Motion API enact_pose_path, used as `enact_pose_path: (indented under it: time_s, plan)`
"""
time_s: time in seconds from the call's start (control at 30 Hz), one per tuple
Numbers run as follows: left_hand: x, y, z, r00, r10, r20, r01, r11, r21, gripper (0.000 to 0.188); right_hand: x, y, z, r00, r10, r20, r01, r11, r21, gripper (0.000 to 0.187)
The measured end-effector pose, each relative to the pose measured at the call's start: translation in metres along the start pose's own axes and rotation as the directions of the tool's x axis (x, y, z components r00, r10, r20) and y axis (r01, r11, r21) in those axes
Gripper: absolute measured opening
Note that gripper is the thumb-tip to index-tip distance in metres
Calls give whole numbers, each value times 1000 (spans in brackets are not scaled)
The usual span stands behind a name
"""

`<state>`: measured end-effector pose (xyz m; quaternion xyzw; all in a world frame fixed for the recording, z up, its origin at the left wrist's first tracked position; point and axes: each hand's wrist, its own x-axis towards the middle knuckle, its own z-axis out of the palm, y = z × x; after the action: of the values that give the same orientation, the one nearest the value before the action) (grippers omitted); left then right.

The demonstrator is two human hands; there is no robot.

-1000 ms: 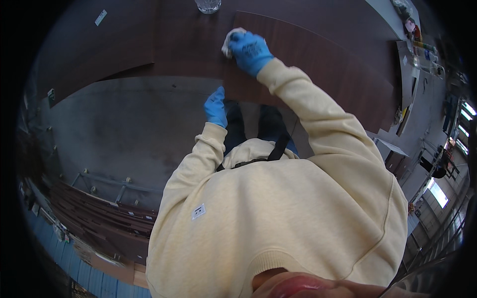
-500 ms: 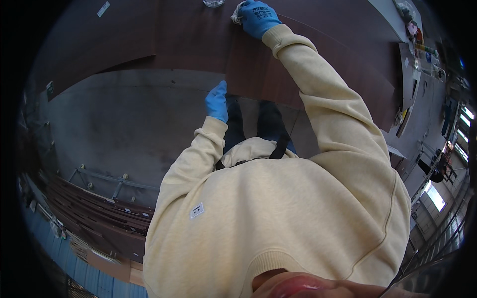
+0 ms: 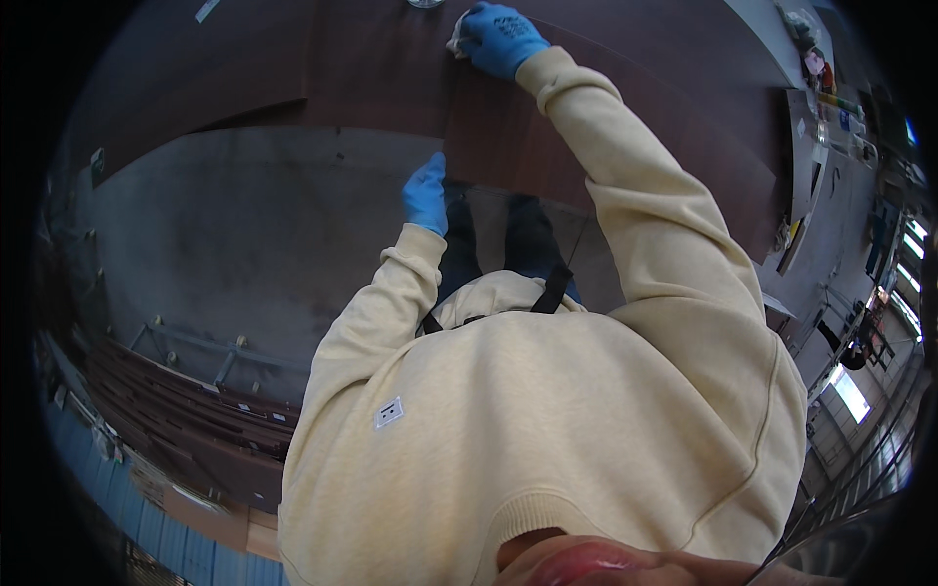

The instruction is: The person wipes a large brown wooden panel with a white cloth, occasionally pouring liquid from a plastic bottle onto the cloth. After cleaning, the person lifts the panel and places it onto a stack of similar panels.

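Observation:
My right hand [image 3: 503,41], in a blue work glove, is closed round a white cloth [image 3: 455,42] and presses it onto a dark brown panel [image 3: 518,137]. The cloth shows only at the left of the fingers; the rest is hidden under the glove. My left hand [image 3: 426,195], gloved in blue too, is at the panel's near left corner with its fingers closed against the edge. Part of that grip is hidden. Beyond the cloth, a clear glass or jar [image 3: 425,3] is cut off by the top of the picture.
More dark brown board [image 3: 225,68] spreads to the left, bearing a small white label [image 3: 206,10]. Behind me at lower left lie stacked brown panels [image 3: 186,410] beside a metal frame on wheels [image 3: 230,359]. Assorted items [image 3: 840,112] lie at the far right.
My right hand has shifted slightly left and nearer, taking the cloth along the panel. My left hand stays at the corner, almost unmoved.

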<state>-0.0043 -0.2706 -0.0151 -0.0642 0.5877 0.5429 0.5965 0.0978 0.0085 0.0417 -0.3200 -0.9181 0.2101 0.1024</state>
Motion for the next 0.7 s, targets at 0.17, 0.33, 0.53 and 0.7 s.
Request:
enact_pose_path:
  time_s: [0.17,0.33,0.53,0.7]
  plan:
    - [17,-15,-10,998,61,-27,-59,996,65,36,-5,-10,16,995,51,85,-41,992,-115,12]
    - [25,-20,-18,998,51,23,-51,999,-3,33,-72,-97,18,910,10,414,-76,987,143,26]
    - [27,-25,-13,997,75,-6,-75,997,-9,31,-18,-12,13,992,-65,-113,74,994,77,8]
    - [21,-22,-10,998,61,-33,-60,998,24,32,10,1,-23,925,381,16,-381,923,48,23]
